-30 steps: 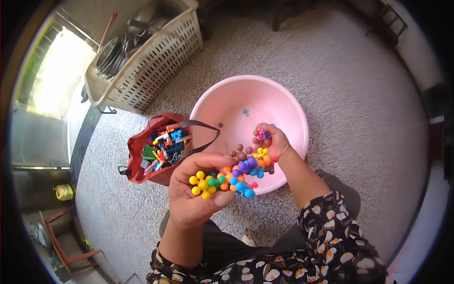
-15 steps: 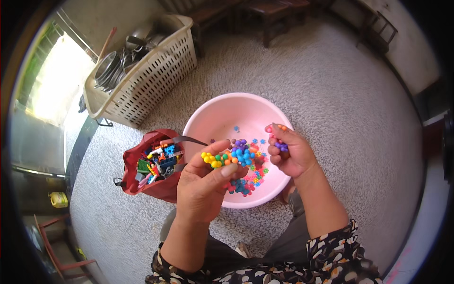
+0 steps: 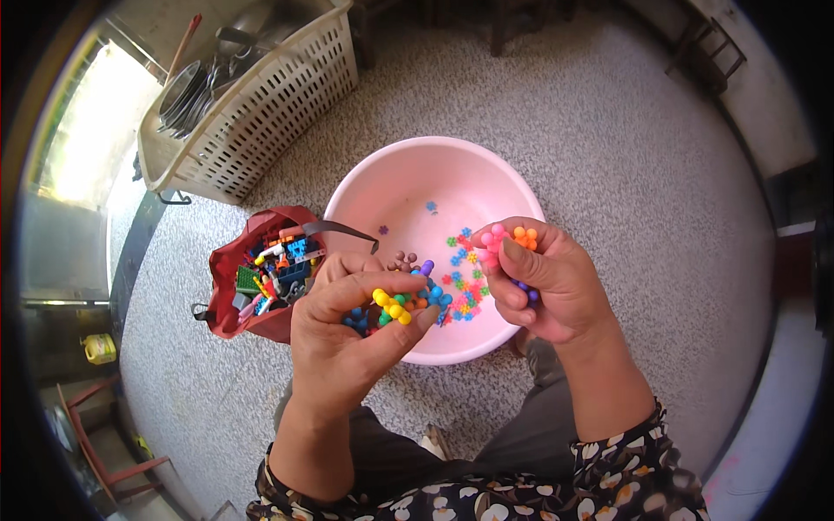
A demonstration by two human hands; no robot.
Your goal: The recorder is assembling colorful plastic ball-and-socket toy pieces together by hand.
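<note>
Yellow, green, blue and orange knobs show in the cluster [image 3: 393, 306] you pinch between the thumb and fingers of your left hand [image 3: 339, 334], above the near left part of the tub [image 3: 373, 191]. Your right hand [image 3: 560, 291] is closed on a pink piece [image 3: 495, 241], with orange knobs [image 3: 526, 237] beside it and purple knobs [image 3: 525, 289] below your fingers; whether these join, you cannot tell. Your hands are apart, a gap between what they hold.

Expect light, stiff plastic: smooth, perhaps a little slippery when rolled, and hard to break. You would do best to grip close to a joint, since pulling an outer knob could pop the cluster apart.

Below your hands, loose pieces [image 3: 469, 291] lie in the pink tub, mostly toward its right side. Just left of it stands the red bag [image 3: 274, 328], filled with mixed toys [image 3: 278, 273]. Farther out, you have a pale slatted basket [image 3: 252, 130] of pans [image 3: 178, 91], and at far left a yellow jug [image 3: 100, 349], which may bear a label, too small to read. You can make out no brand or writing anywhere.
</note>
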